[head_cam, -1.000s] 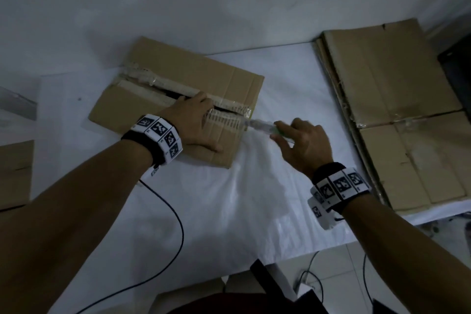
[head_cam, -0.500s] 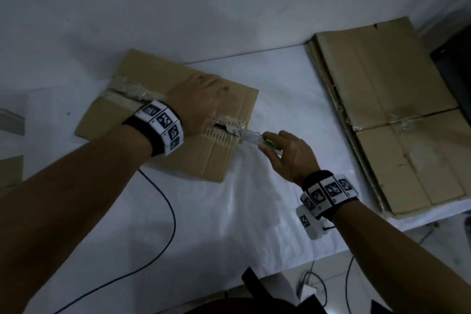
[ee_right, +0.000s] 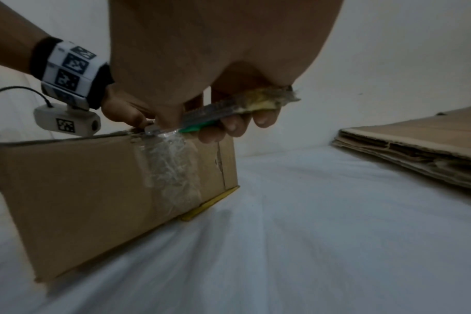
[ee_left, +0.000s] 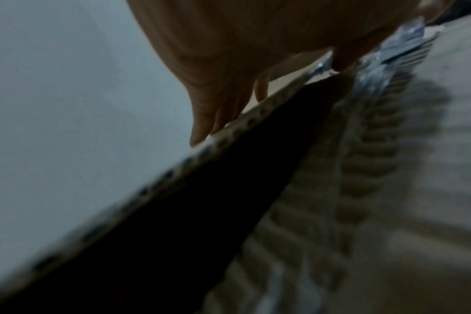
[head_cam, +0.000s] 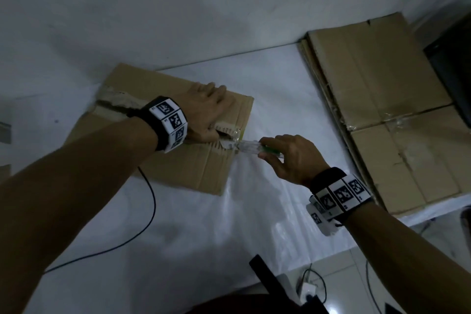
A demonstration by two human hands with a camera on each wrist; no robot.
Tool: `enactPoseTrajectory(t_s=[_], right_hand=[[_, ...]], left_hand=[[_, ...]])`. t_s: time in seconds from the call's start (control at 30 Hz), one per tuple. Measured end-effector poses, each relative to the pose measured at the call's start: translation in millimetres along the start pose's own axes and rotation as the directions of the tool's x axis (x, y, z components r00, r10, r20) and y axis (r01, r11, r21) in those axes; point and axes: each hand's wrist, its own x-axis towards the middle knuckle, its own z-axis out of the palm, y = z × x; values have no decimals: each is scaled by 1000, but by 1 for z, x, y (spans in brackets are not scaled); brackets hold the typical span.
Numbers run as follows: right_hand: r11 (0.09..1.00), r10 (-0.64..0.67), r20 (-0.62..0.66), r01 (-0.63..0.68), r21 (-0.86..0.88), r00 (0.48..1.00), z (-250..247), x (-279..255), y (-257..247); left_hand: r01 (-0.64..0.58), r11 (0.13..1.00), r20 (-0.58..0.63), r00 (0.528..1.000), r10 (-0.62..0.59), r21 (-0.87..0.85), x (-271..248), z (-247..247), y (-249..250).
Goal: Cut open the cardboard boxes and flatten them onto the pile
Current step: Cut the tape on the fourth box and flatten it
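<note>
Atop the corrugated cardboard box (head_cam: 198, 160), the right hand (head_cam: 293, 158) grips a cutter (head_cam: 257, 148).

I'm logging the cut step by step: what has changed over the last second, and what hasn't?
The left hand moved from the near flap across the slit to the far flap of the box, fingers flat on top, thumb at the slit's edge. The right hand still grips the cutter, blade at the taped end of the seam. The box and the flattened pile stayed put.

Head looks down — wrists close, level.
</note>
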Motion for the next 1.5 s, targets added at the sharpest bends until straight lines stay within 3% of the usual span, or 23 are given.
enactPoseTrajectory(t_s=[0.2,0.4,0.53,0.63,0.8,0.93,1.1,1.23,1.5], right_hand=[[997,78,-25,-78,-28,997,-18,-6,7],[995,60,9,-59,-76,998,-26,-5,5],[973,212,-85,-219,-77,973,-33,-7,35],[960,266,-128,-274,-53,956,-50,-15,51],[872,476,1,-473,125,879,-42,7,32],[925,334,57,-339,173,941,-23,63,10],[983,171,170,-156,-97,971,0,150,-7],[963,129,243,-63,-264,961,26,209,-15],[965,151,399,-48,-256,904,96,299,-13]], left_hand=[[85,990,-31,996,-89,-116,0,6,9],[125,984,-9,992,-127,-130,-5,10,18],[104,971,6,994,-105,-216,-18,4,21],[159,955,89,986,-140,-252,-30,4,25],[244,938,98,969,-226,-247,-36,5,21],[443,841,194,896,-400,-310,-61,18,26],[576,731,313,816,-486,-367,-91,23,32],[644,666,340,765,-547,-377,-98,22,27],[695,540,400,717,-571,-474,-93,23,5]])
